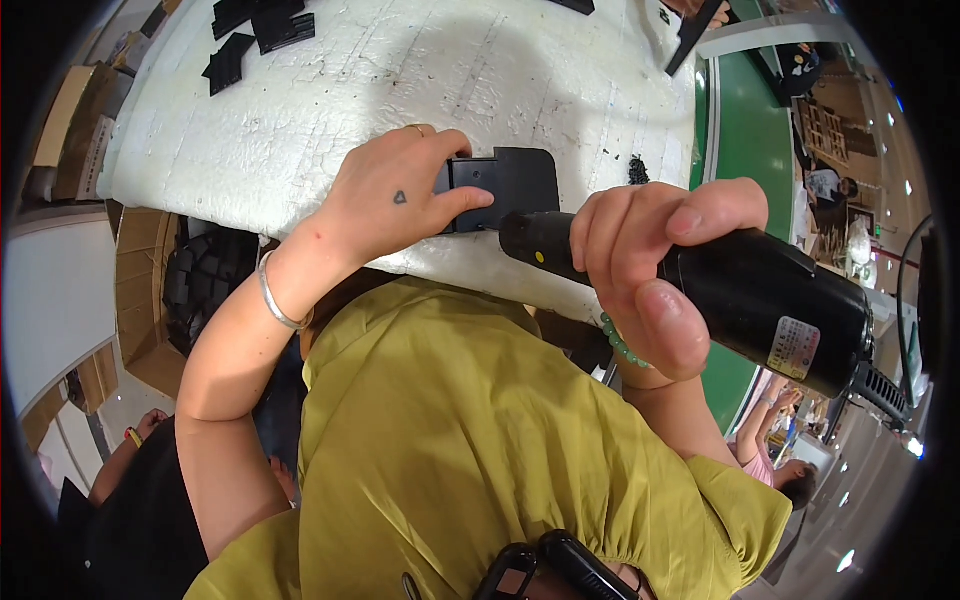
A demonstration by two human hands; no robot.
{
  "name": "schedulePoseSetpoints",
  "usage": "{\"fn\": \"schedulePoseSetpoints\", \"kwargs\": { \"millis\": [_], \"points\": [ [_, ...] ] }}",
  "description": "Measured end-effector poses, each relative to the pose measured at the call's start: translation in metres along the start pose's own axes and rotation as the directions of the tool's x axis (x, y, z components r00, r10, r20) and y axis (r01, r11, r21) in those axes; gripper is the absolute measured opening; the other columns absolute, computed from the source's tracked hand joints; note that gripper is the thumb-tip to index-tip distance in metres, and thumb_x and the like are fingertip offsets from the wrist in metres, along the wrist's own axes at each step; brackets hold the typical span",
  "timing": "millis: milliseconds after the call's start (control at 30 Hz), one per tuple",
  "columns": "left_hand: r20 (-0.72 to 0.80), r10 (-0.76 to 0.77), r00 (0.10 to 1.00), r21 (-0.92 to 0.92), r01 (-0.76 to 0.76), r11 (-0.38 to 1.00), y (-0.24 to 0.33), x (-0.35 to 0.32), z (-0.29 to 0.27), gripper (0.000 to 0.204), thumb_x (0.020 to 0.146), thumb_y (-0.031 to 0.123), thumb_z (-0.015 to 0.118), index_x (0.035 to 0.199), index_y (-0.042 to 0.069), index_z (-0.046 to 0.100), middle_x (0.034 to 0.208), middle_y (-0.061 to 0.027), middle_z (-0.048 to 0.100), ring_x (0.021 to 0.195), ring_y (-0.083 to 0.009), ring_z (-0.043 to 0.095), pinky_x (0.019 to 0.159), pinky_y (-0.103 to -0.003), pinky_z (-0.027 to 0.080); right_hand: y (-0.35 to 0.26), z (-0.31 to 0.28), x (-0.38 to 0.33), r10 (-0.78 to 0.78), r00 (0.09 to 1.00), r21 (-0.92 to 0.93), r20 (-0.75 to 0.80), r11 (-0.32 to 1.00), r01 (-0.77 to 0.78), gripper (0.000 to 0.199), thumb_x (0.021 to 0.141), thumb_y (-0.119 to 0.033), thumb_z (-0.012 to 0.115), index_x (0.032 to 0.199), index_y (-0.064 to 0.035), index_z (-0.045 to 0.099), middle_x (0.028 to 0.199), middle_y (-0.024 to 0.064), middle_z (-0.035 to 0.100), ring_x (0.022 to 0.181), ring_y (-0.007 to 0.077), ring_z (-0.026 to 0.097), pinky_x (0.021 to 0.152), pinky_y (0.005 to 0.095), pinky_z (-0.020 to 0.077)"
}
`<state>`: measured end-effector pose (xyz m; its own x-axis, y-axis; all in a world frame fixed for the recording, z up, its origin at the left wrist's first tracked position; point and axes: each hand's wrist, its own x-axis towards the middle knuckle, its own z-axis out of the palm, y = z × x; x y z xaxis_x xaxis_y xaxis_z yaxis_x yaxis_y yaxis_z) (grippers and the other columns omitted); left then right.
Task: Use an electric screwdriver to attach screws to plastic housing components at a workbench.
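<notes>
My left hand (395, 190) holds a flat black plastic part (528, 175) on the white table top, with the thumb on its upper face and the fingers round its far side. The part has a rounded corner and small holes or screws in its face. In my right hand (650, 260) is a corded electric screwdriver (770, 300), a thick black cylinder with a pale label and a yellow dot. Its front end reaches the near right edge of the part; the tip itself is hidden. A small pile of black bits (638, 170), perhaps screws, lies just beyond my right hand.
More black parts (260, 35) are stacked at the far left of the scuffed white table (300, 110). A cardboard box (150, 300) of black pieces stands below its left edge. Another person's hand (715, 12) shows at the far right, and a person in black (150, 500) is at lower left.
</notes>
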<state>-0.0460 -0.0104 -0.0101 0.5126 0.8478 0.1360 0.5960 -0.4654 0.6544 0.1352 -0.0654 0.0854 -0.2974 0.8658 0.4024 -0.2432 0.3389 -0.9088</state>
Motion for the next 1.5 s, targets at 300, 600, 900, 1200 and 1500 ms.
{"fn": "schedulePoseSetpoints", "kwargs": {
  "millis": [300,600,900,1200,1500],
  "points": [
    [0.008,-0.064,0.998,-0.052,0.064,0.997,0.0,-0.004,0.003,0.039,0.075,0.037,0.067,0.093,0.003,0.061,0.078,-0.0136,0.062,0.081,-0.0309,0.06,0.069,-0.039,0.047,0.002,0.011,0.006,0.036,0.993,-0.102,0.111,0.994,-0.025,0.029,0.078,-0.011,0.063,0.09,-0.0113,0.037,0.061,0.001,0.047,0.049,0.0121,0.043,0.05,0.0277,0.0378],
    [0.03,-0.088,0.996,-0.082,0.091,0.993,0.007,0.0,0.002,0.04,0.074,0.036,0.069,0.093,0.003,0.061,0.081,-0.0138,0.063,0.083,-0.0314,0.061,0.07,-0.04,0.048,-0.001,0.018,0.007,0.059,0.997,-0.176,0.049,0.983,-0.049,0.028,0.079,-0.01,0.063,0.087,-0.0109,0.036,0.06,0.0012,0.047,0.049,0.0119,0.042,0.049,0.0272,0.0375],
    [-0.067,-0.204,0.977,-0.109,0.196,0.975,-0.006,-0.001,-0.001,0.041,0.071,0.036,0.07,0.095,0.004,0.062,0.082,-0.013,0.064,0.083,-0.0304,0.061,0.073,-0.038,0.048,0.011,0.022,0.018,0.045,0.992,-0.04,-0.116,0.998,-0.05,0.029,0.075,-0.013,0.063,0.09,-0.01,0.039,0.059,0.001,0.041,0.048,0.0143,0.038,0.049,0.0292,0.0329],
    [-0.363,-0.424,0.83,-0.899,-0.191,0.395,0.036,0.009,-0.019,0.034,0.079,0.018,0.07,0.106,0.0,0.06,0.092,-0.0033,0.064,0.084,-0.0095,0.055,0.075,-0.027,0.047,0.043,-0.035,0.024,0.167,0.947,-0.067,-0.276,0.979,-0.192,0.062,0.084,-0.03,0.057,0.135,-0.0018,0.033,0.111,0.0069,0.051,0.079,0.0099,0.046,0.068,0.0235,0.0381],
    [-0.236,-0.244,0.941,-0.94,-0.158,0.301,0.051,0.004,-0.036,0.043,0.084,0.039,0.062,0.11,0.005,0.057,0.097,-0.0083,0.06,0.089,-0.0157,0.055,0.077,-0.029,0.044,0.021,-0.007,0.033,0.3,0.938,-0.014,-0.172,0.952,-0.307,0.055,0.078,-0.012,0.062,0.124,0.009,0.04,0.119,0.0207,0.05,0.102,0.0308,0.054,0.089,0.0381,0.0463]
  ]
}}
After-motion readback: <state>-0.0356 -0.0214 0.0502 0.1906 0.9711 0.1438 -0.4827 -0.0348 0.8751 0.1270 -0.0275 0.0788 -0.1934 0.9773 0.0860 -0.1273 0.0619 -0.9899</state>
